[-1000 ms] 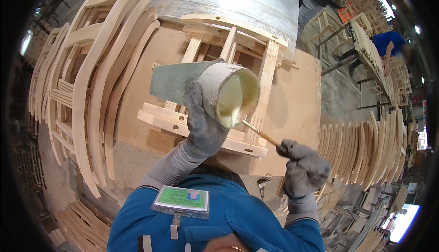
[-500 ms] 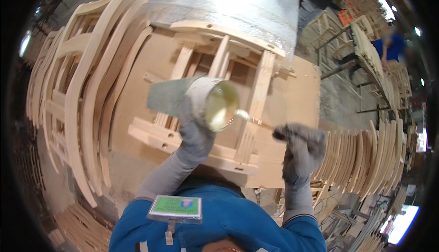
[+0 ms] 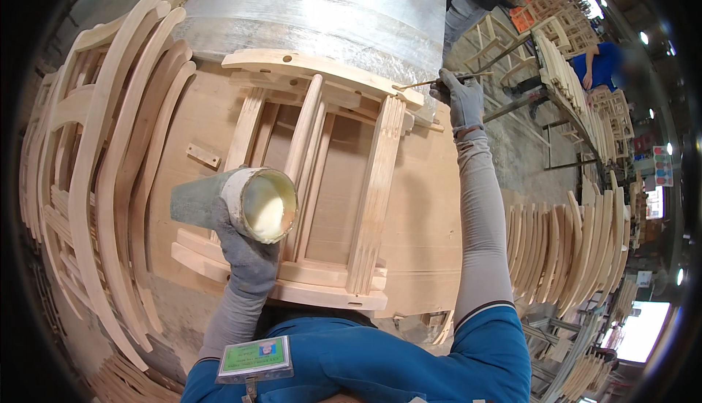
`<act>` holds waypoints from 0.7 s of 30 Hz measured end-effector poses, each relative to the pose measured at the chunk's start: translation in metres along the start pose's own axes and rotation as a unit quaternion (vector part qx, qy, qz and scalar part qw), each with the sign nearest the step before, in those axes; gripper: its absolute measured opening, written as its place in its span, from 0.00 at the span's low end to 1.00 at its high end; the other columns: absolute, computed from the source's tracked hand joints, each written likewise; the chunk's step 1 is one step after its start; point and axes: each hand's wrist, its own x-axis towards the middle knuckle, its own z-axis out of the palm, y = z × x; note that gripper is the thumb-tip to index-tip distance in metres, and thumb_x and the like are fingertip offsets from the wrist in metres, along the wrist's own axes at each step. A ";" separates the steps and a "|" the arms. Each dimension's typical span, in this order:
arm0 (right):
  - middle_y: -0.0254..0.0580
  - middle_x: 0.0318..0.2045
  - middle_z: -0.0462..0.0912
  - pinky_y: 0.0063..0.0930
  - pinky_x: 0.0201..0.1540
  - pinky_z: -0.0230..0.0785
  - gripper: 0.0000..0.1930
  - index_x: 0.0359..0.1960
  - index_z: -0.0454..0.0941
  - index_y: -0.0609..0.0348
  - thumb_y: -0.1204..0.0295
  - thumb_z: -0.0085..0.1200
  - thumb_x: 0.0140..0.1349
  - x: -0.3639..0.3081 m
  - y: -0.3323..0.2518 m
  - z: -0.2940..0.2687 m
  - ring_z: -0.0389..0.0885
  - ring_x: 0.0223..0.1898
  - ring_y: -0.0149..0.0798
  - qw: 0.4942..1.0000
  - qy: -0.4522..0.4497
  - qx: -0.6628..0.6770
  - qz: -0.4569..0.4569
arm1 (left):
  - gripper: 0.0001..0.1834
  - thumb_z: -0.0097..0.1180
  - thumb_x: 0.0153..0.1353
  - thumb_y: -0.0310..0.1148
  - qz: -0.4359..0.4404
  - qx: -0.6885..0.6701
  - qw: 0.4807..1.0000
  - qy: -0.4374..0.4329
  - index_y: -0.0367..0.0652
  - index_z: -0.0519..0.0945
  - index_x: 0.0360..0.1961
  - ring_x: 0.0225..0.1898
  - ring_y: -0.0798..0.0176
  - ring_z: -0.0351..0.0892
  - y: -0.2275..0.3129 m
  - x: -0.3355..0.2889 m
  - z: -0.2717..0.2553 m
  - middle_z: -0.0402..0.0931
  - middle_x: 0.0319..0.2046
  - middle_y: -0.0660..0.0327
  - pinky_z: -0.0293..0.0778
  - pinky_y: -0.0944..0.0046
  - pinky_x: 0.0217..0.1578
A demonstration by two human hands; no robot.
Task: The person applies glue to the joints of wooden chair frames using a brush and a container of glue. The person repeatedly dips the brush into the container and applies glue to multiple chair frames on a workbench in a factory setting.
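Observation:
My gloved left hand (image 3: 247,253) is wrapped round a grey-green tapered pot (image 3: 196,200), tilted so its crusted mouth faces me. Pale, creamy liquid (image 3: 265,217) like glue pools inside. Out at the far right, my gloved right hand (image 3: 462,100) pinches a thin stick (image 3: 418,84). The stick's tip meets or hovers just over the right end of a curved wooden rail (image 3: 329,71); contact is hard to tell. That rail tops a stack of pale wooden chair frames (image 3: 374,198) with slotted and drilled joints, lying below both hands.
Brown board (image 3: 424,242) lies under the frames, with a small drilled block (image 3: 203,156) on it. Curved chair parts (image 3: 95,154) stand stacked at left, more (image 3: 567,246) at right. Plastic-covered surface (image 3: 314,8) lies beyond. A person in blue (image 3: 604,67) works at far right.
My right hand has moved forward with the stick from beside the pot to the rail's far right end. The view has shifted; the pot now appears lower and further left, still in my left hand.

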 end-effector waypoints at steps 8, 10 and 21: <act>0.44 0.24 0.78 0.24 0.24 0.78 0.10 0.30 0.73 0.67 0.73 0.59 0.53 0.010 0.013 0.006 0.78 0.21 0.34 1.000 0.018 -0.011 -0.006 | 0.27 0.33 0.66 0.50 -0.015 -0.056 0.998 0.005 0.42 0.62 0.58 0.57 0.58 0.64 -0.006 0.012 -0.004 0.64 0.55 0.57 0.63 0.57 0.57; 0.43 0.23 0.78 0.23 0.22 0.76 0.10 0.28 0.72 0.67 0.74 0.60 0.51 0.009 0.012 0.007 0.78 0.20 0.33 0.999 0.025 0.011 -0.030 | 0.27 0.33 0.66 0.50 -0.020 -0.041 0.999 0.011 0.42 0.61 0.58 0.57 0.58 0.63 -0.009 0.012 -0.008 0.64 0.56 0.57 0.63 0.57 0.58; 0.45 0.20 0.79 0.31 0.31 0.67 0.17 0.27 0.77 0.65 0.59 0.56 0.51 -0.004 0.002 0.045 0.78 0.24 0.39 0.933 -0.009 -0.329 -0.142 | 0.28 0.32 0.66 0.49 0.018 0.028 0.999 0.003 0.41 0.61 0.58 0.58 0.57 0.62 -0.008 0.011 -0.007 0.63 0.56 0.56 0.63 0.57 0.58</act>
